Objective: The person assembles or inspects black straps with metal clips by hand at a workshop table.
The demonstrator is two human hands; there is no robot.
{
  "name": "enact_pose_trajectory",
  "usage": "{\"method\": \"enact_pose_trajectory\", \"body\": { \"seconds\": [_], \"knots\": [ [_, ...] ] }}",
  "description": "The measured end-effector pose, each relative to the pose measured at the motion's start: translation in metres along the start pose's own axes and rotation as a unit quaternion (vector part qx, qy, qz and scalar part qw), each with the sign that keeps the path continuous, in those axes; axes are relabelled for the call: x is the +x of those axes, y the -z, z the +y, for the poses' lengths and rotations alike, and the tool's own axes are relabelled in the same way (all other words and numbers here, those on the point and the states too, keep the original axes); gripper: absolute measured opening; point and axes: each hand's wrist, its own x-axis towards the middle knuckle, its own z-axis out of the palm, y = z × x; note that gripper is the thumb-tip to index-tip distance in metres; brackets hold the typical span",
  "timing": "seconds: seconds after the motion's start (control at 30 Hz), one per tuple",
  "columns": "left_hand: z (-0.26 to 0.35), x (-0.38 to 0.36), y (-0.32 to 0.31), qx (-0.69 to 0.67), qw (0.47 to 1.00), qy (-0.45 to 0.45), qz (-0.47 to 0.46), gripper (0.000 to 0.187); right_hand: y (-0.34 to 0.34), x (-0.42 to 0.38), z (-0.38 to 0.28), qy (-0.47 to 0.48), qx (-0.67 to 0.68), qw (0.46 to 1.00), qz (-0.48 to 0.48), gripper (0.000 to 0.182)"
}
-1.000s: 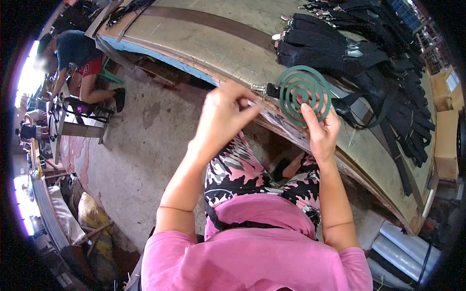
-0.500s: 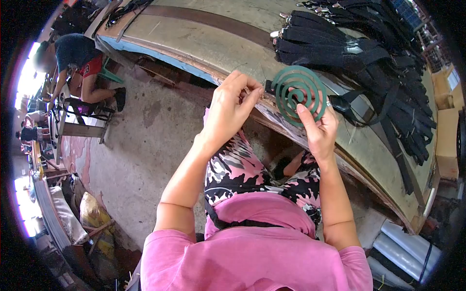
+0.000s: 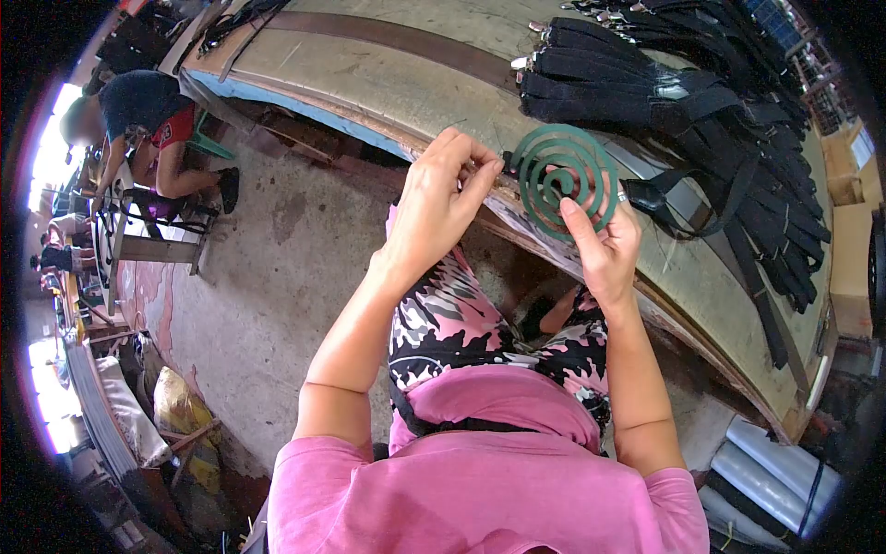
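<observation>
A green mosquito coil, a flat spiral, is held up over the table edge. My right hand grips it from the lower right, thumb on its face near the centre and the other fingers behind. To its left is my left hand, with thumb and forefinger pinched together just short of the coil's outer ring. Whatever lies between those fingertips is too small to make out. A small dark piece shows between the left fingertips and the coil.
Black straps with metal clips lie piled on the worktable beyond the coil. Plastic-wrapped rolls lie at lower right, near cardboard boxes. At far left another person bends over a low bench.
My left hand has shifted very slightly, its fingertips still pinched. The mosquito coil has moved a touch to the left in my right hand.
</observation>
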Motion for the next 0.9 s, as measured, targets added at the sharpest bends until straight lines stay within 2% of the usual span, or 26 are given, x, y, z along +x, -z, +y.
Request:
{"method": "enact_pose_trajectory", "body": {
  "seconds": [0.2, 0.23, 0.3, 0.33, 0.37, 0.4, 0.43, 0.5, 0.53, 0.63, 0.67, 0.73, 0.77, 0.83, 0.9],
  "knots": [
    [0.0, 0.002, 0.0, 0.006, 1.0, -0.007, -0.004, 0.011, 0.0, 0.0, 0.001, 0.032, -0.022, 0.999, -0.001, 0.01],
    [0.003, 0.002, 0.001, 0.001, 1.0, 0.015, 0.005, 0.01, -0.001, 0.0, 0.0, 0.033, -0.022, 0.999, 0.0, 0.01],
    [0.002, 0.003, 0.002, -0.004, 0.999, 0.037, 0.015, 0.01, -0.004, -0.001, -0.003, -0.026, 0.052, 0.998, 0.038, 0.013],
    [-0.002, 0.006, 0.003, 0.019, 0.999, -0.002, 0.033, 0.01, -0.003, -0.001, -0.001, -0.025, 0.052, 0.998, 0.039, 0.013],
    [-0.006, 0.008, 0.003, 0.041, 0.997, -0.041, 0.051, 0.011, 0.0, -0.003, 0.002, -0.062, 0.084, 0.993, 0.06, 0.015],
    [-0.009, 0.008, 0.004, 0.073, 0.994, -0.071, 0.039, 0.019, 0.001, -0.003, 0.004, -0.099, 0.115, 0.985, 0.08, 0.018],
    [-0.009, 0.008, 0.003, 0.074, 0.994, -0.073, 0.04, 0.019, 0.001, -0.002, 0.003, -0.098, 0.116, 0.985, 0.081, 0.018],
    [-0.007, 0.006, 0.001, 0.107, 0.981, -0.16, -0.022, 0.027, -0.001, 0.0, 0.003, -0.106, 0.169, 0.974, 0.106, 0.019],
    [-0.01, 0.004, 0.001, 0.134, 0.977, -0.151, -0.076, 0.035, -0.003, 0.0, 0.001, -0.103, 0.168, 0.974, 0.109, 0.019],
    [-0.017, 0.004, -0.005, 0.17, 0.966, -0.176, -0.079, 0.036, 0.002, 0.0, -0.003, -0.131, 0.17, 0.973, 0.081, 0.02],
    [-0.018, 0.006, -0.005, 0.165, 0.967, -0.182, -0.071, 0.037, -0.002, -0.001, -0.007, -0.143, 0.203, 0.963, 0.108, 0.018],
    [-0.011, 0.01, -0.004, 0.159, 0.969, -0.172, -0.076, 0.035, 0.0, -0.006, -0.007, -0.116, 0.245, 0.954, 0.126, 0.014],
    [-0.011, 0.011, -0.004, 0.113, 0.976, -0.177, -0.065, 0.028, 0.005, -0.011, -0.012, -0.103, 0.249, 0.956, 0.118, 0.018],
    [0.001, 0.014, 0.001, 0.127, 0.974, -0.17, -0.08, 0.023, 0.018, -0.019, -0.029, -0.096, 0.224, 0.958, 0.153, 0.026],
    [0.016, 0.017, -0.005, 0.116, 0.976, -0.173, -0.064, 0.03, 0.038, -0.038, -0.024, -0.064, 0.23, 0.955, 0.174, 0.027]
  ]
}}
